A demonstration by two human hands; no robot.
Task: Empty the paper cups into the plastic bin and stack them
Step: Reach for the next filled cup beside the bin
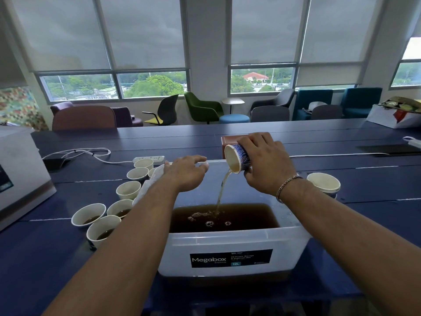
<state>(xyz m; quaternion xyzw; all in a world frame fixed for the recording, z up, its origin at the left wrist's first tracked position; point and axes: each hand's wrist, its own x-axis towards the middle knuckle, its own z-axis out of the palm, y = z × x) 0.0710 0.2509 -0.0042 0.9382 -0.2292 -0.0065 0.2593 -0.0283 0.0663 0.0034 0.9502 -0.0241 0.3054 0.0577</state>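
A clear plastic bin (230, 245) with a Megabox label stands on the blue table, holding brown liquid. My right hand (266, 165) grips a blue patterned paper cup (237, 157), tipped on its side above the bin, and a thin stream of liquid runs from it into the bin. My left hand (186, 174) hovers over the bin's far left corner, fingers relaxed and holding nothing. Several paper cups (98, 222) with brown liquid stand left of the bin. Right of the bin sits a stack of empty cups (323, 184).
A white power strip (149, 158) with cables lies behind the cups. A grey appliance (20, 174) stands at the table's left edge. A brown box (227, 142) sits behind the bin, and a white bag (391, 116) at the far right. Chairs line the windows.
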